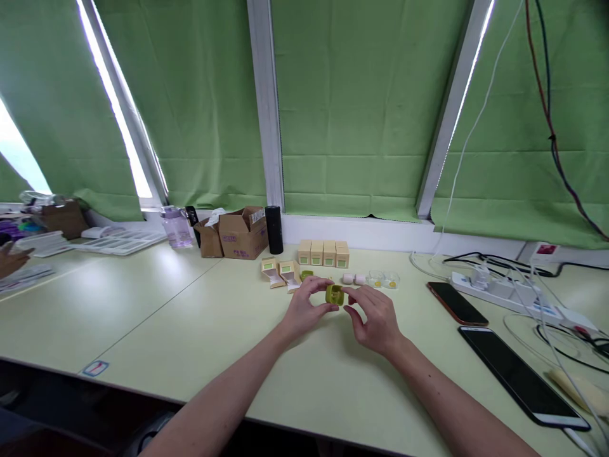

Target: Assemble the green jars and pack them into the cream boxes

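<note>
Green case [334, 294] — pale desk [190, 304], green blinds [356, 108] behind.

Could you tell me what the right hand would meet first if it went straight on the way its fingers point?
The right hand would most likely meet the small green case, held in the left hand.

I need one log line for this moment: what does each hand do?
left hand: holds small olive-green plastic case | right hand: fingers touch case | below: pale green table
</note>
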{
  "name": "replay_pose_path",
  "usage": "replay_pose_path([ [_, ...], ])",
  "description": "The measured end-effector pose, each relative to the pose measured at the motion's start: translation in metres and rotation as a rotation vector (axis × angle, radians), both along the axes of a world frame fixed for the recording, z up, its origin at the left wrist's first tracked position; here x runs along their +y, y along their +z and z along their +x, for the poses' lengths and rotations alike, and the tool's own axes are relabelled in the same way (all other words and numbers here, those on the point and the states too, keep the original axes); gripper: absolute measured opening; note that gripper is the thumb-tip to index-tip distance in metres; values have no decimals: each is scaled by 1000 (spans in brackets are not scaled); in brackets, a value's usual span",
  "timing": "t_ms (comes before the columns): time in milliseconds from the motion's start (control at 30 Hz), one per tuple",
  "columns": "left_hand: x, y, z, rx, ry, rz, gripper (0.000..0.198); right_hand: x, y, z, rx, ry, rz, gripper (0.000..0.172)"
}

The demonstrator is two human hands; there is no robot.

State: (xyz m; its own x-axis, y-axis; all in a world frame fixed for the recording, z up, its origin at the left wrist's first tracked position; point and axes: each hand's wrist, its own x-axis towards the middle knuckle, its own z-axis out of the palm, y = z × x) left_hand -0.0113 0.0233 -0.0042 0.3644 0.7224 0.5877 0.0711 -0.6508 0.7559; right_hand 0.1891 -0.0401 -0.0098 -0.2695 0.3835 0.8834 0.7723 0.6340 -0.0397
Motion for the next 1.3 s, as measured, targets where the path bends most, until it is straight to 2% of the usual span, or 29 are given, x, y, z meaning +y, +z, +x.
replay_pose_path([
  [133,3,-1,-2,41,73,18,45,-1,-1,-2,42,-9,-65,51],
  [267,-2,-1,0,83,50,42,49,3,-10,-7,26,11,-168,61],
  [367,-4,-1,1,59,33,20,57,8,-16,-7,84,41,-199,58],
  [500,1,-1,-1,69,49,-18,24,10,-18,-5,179,82,-196,55],
  [567,5,-2,-1,98,68,-52,19,9,-17,-6,198,100,-194,54],
  [700,8,-4,0,108,20,-148,19,7,-17,-11,202,120,-207,53],
  [933,3,-3,3,104,-64,-215,20,8,-20,-12,214,129,-222,52],
  [1300,4,-2,3,125,-31,-210,17,9,-17,-12,246,129,-230,49],
])
